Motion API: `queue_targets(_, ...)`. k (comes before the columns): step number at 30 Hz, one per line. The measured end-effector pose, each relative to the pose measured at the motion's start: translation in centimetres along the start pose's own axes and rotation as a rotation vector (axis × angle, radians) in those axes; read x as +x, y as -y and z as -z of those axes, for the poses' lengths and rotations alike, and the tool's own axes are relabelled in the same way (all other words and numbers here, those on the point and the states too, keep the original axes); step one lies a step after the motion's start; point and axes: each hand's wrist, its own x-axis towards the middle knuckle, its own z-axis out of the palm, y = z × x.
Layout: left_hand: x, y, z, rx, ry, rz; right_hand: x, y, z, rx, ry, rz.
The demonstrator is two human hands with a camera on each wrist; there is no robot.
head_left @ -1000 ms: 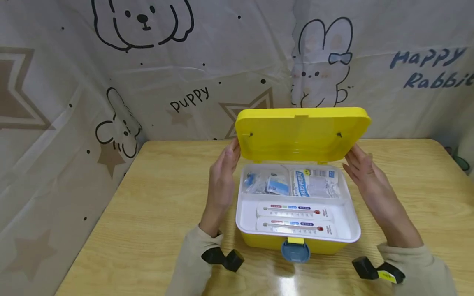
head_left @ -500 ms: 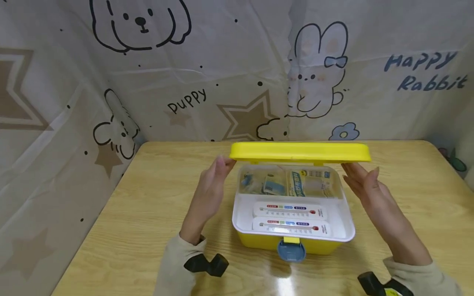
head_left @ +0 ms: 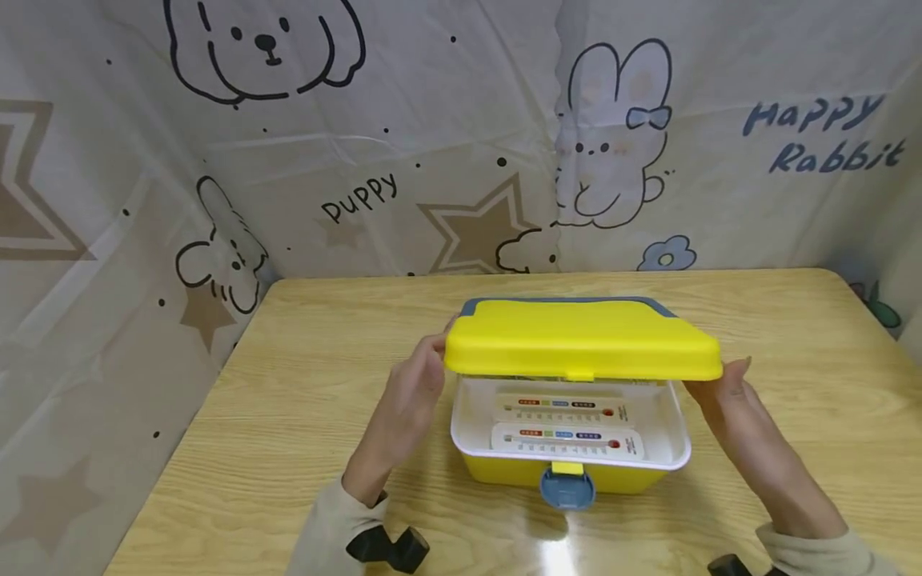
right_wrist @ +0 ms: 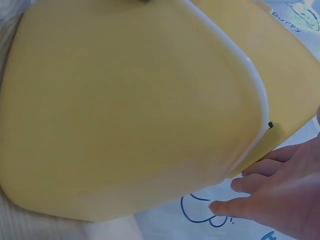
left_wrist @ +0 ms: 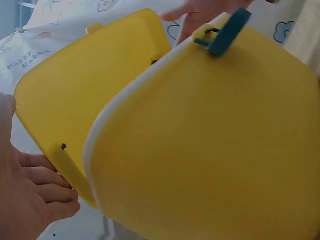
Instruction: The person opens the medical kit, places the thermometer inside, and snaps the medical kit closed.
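Note:
A yellow lid (head_left: 583, 340) slants half-lowered over the yellow storage box (head_left: 497, 470). Fingers of my left hand (head_left: 406, 400) touch the lid's left side; in the left wrist view they lie fairly straight along its edge. On the opposite side my right hand (head_left: 752, 448) touches the lid near its front corner, fingers extended in the right wrist view. Under the lid, two white thermometer cards (head_left: 567, 442) lie in the white tray (head_left: 471, 416). The tray's rear compartments are mostly hidden by the lid. A blue-grey latch (head_left: 567, 488) hangs down at the front.
The box stands on a wood-grain table (head_left: 302, 360). Behind and to the left hangs a pale cloth (head_left: 288, 176) printed with cartoon animals and stars. A dark wrist-camera mount (head_left: 389, 548) sits on my left sleeve.
The lid has swung from upright forward and down over the tray, covering the rear compartments. Both hands have followed it, moving down and toward me at its sides.

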Motion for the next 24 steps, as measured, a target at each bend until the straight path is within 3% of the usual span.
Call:
queue_targets(7,-1.1,0.9,0.1,-0.001,0.098,-0.072,-1.0,-1.9,0.1,0.088,0.015,0.071)
queue_targets(11,-1.8,1.4,0.2,0.004,0.137,-0.098,-1.2,-1.6,-0.5,0.088,0.046,0.081)
queue_targets(24,-3.1,1.7,-0.2,0.052,0.174,-0.016,-1.3,-0.9,-1.2,0.007,0.055,0.009)
